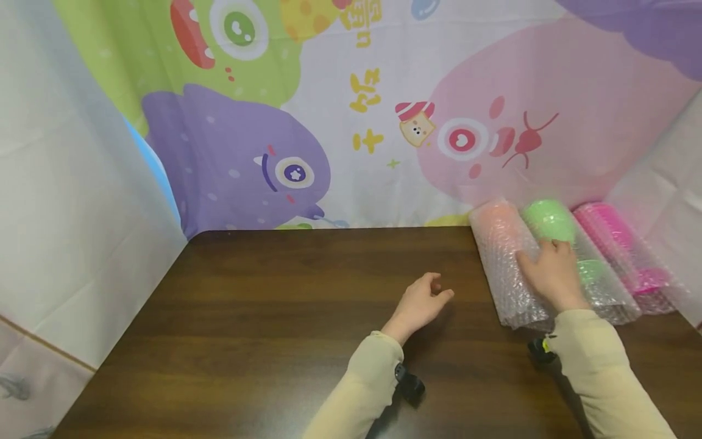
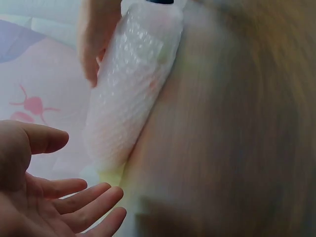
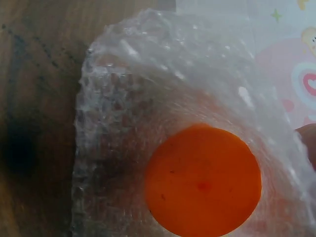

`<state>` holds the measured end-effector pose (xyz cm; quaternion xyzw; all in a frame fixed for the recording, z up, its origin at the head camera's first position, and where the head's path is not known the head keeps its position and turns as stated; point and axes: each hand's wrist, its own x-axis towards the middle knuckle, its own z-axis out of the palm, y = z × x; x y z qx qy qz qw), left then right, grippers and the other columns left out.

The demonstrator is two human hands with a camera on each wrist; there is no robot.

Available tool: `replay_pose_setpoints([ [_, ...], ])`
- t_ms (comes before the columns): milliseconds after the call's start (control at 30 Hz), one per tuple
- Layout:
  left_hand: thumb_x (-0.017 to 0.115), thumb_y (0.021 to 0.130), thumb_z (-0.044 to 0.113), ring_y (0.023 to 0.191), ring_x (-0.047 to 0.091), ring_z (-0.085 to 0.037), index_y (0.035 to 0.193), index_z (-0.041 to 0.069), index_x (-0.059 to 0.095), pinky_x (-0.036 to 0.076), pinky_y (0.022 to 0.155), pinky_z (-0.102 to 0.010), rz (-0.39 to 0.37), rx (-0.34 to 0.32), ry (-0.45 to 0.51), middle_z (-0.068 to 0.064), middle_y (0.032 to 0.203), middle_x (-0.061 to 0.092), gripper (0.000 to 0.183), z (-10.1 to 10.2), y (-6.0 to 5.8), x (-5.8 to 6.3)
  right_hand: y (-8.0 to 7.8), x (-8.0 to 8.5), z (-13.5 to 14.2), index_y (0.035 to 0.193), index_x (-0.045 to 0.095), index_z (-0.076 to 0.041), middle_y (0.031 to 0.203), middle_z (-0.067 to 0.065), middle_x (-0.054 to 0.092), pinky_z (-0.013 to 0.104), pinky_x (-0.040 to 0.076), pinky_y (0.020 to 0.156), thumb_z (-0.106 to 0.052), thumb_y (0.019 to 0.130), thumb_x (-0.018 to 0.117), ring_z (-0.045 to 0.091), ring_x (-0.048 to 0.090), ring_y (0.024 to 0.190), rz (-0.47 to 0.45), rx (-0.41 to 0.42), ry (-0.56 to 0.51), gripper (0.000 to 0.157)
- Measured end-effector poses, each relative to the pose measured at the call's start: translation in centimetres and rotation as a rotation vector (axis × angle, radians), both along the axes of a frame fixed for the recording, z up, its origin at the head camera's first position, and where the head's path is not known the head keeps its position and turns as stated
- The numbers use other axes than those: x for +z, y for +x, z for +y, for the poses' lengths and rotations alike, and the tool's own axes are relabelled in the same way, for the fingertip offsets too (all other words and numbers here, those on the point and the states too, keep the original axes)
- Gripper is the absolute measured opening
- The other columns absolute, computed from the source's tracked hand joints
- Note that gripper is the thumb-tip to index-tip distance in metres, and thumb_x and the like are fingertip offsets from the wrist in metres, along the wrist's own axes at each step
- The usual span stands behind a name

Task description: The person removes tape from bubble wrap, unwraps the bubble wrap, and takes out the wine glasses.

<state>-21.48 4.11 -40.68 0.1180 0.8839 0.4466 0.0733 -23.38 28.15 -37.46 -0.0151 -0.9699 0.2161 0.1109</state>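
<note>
My right hand [image 1: 554, 274] lies over the bubble-wrapped green bundle [image 1: 548, 219], its thumb beside the bubble-wrapped orange bundle [image 1: 501, 262]. In the left wrist view the right hand's fingers [image 2: 91, 59] hang down along a wrapped bundle [image 2: 133, 84]. Through the open end of the wrap, the right wrist view shows a round, flat orange end [image 3: 205, 182]; part of a finger appears at the right edge. Left of the bundles, my left hand [image 1: 419, 305] hovers over the table with nothing in it, fingers loosely bent and thumb apart.
A bubble-wrapped pink bundle [image 1: 625, 250] lies to the right of the green one. All three bundles lie on the brown wooden table [image 1: 263, 317], close to its back right. Behind it hangs a cartoon-printed cloth [image 1: 378, 189]; a white cloth [image 1: 82, 183] hangs at the left.
</note>
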Motion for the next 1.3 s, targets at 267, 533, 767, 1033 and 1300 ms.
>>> replay_pose_setpoints([
  [267,0.055,0.088,0.033,0.105,0.056,-0.017,0.129,0.010,0.049,0.045,0.087,-0.028,0.056,-0.033,-0.079,-0.004,0.115,0.060,0.048,2.5,0.6,-0.3,-0.1,-0.5,-0.4,0.112,0.043,0.026,0.119,0.043,0.033,0.062,0.024,0.093,-0.034,0.092,0.043,0.056,0.027,0.112,0.058,-0.004,0.018,0.063],
  [533,0.055,0.087,0.034,0.105,0.056,-0.014,0.129,0.010,0.048,0.045,0.087,-0.025,0.114,-0.066,-0.154,-0.002,0.113,0.060,0.049,4.1,1.4,-0.7,0.1,-0.3,-0.9,0.123,0.037,0.019,0.120,0.042,0.037,0.063,0.029,0.090,-0.041,0.093,0.042,0.055,0.036,0.108,-0.029,0.037,-0.082,0.068],
  [767,0.052,0.088,0.037,0.103,0.057,-0.013,0.135,0.010,0.040,0.044,0.089,-0.026,0.100,-0.069,-0.129,-0.004,0.120,0.057,0.055,4.3,1.8,-0.8,0.5,-0.1,-0.9,0.126,0.029,0.019,0.123,0.041,0.036,0.062,0.033,0.089,-0.044,0.094,0.040,0.054,0.039,0.109,-0.142,0.157,-0.211,0.071],
  [1033,0.048,0.091,0.041,0.117,0.049,-0.016,0.138,0.013,0.037,0.042,0.094,-0.030,0.031,-0.086,-0.012,-0.004,0.131,0.050,0.056,3.8,1.6,-0.7,0.7,0.0,-1.4,0.129,0.010,0.015,0.125,0.042,0.025,0.056,0.034,0.090,-0.050,0.092,0.037,0.050,0.035,0.112,-0.353,0.150,-0.439,0.080],
  [1300,0.048,0.090,0.040,0.110,0.053,-0.014,0.135,0.013,0.041,0.043,0.089,-0.027,0.021,-0.060,0.070,-0.003,0.124,0.055,0.052,2.8,1.5,-0.9,0.6,-0.4,-2.5,0.135,-0.001,0.015,0.132,0.042,0.017,0.054,0.028,0.099,-0.051,0.090,0.038,0.047,0.029,0.118,-0.413,0.056,-0.561,0.089],
])
